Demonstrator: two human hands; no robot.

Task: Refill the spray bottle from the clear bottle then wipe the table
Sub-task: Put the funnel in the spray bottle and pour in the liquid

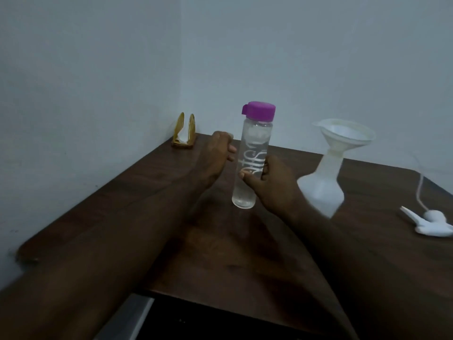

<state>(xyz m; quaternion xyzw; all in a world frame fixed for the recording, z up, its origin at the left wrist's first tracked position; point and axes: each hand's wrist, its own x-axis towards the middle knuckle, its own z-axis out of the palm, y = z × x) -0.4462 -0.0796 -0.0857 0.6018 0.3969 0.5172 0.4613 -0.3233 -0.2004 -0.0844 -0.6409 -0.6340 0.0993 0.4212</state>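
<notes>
A clear bottle with a purple cap and white lettering is held upright just above the dark wooden table, a little liquid at its bottom. My right hand grips its middle from the right. My left hand hovers just left of the bottle, fingers loosely curled, holding nothing. To the right stands the white spray bottle body with a white funnel set in its neck. Its white spray head with a thin tube lies on the table at the far right.
A golden napkin holder with white paper stands in the back corner by the pale walls. The table's front edge runs below my forearms, with a dark gap beneath it.
</notes>
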